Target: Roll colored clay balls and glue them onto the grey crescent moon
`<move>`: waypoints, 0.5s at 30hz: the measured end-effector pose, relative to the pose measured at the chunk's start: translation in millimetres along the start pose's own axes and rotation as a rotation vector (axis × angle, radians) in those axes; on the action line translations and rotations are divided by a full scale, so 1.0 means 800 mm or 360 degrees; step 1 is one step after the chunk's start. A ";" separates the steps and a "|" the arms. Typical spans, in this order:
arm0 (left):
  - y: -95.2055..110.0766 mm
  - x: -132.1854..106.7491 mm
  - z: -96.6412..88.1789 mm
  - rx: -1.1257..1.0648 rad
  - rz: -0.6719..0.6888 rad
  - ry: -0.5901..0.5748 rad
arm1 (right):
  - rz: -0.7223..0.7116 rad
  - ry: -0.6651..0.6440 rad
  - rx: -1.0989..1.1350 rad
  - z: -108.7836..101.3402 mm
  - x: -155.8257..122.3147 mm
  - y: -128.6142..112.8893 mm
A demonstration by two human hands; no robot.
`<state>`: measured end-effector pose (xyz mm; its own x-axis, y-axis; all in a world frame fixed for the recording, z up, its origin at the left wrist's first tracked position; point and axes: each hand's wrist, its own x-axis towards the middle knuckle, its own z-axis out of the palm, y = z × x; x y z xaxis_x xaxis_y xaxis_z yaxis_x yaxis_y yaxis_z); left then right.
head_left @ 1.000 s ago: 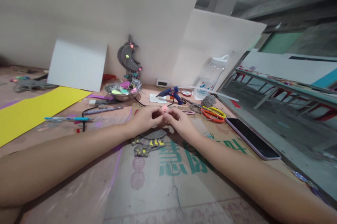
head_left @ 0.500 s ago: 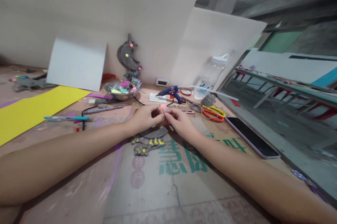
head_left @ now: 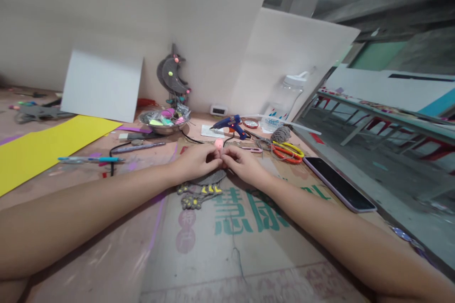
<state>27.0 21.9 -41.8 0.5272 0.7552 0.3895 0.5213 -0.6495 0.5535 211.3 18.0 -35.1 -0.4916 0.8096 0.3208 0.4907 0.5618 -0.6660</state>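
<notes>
My left grip (head_left: 197, 160) and right grip (head_left: 244, 163) are pinching closed on a pink pom-pom (head_left: 218, 143), its rounded top poking just beyond both, neither clearly nearer; a gray cutout (head_left: 210, 178) is lying closer to me.

It's probably a craft workshop, with glue gun (head_left: 232, 122), yarn (head_left: 281, 135), long table (head_left: 401, 118).

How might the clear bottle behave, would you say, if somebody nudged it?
The bottle would probably tip if pushed near its white lid, being taller than wide. It may feel light, as it looks like see-through plastic.
</notes>
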 end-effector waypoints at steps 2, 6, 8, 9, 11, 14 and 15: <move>0.004 -0.001 0.000 0.0066 0.0006 0.0012 | -0.0037 -0.0056 -0.0067 -0.003 0.001 0.000; 0.007 -0.003 -0.001 0.0223 0.0068 0.0052 | -0.0045 0.0010 -0.0111 -0.001 -0.001 0.001; 0.006 -0.004 -0.002 0.0302 0.0119 0.0066 | -0.0036 0.0072 -0.0083 0.002 -0.002 0.001; 0.005 -0.004 -0.003 0.0325 0.0135 0.0063 | -0.0036 0.0089 -0.0069 0.003 -0.002 0.001; 0.003 -0.004 -0.003 0.0325 0.0159 0.0056 | -0.0043 0.0104 -0.0063 0.003 -0.003 -0.001; 0.001 -0.003 -0.002 0.0298 0.0219 0.0096 | -0.0056 0.0101 -0.0083 0.002 -0.004 -0.004; 0.001 -0.003 -0.002 0.0299 0.0241 0.0110 | -0.0058 0.0100 -0.0089 0.002 -0.004 -0.005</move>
<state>25.2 19.6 -41.2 0.5647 0.6483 0.5107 0.5592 -0.7557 0.3409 209.8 12.5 -34.8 -0.4644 0.7967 0.3867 0.5137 0.5981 -0.6151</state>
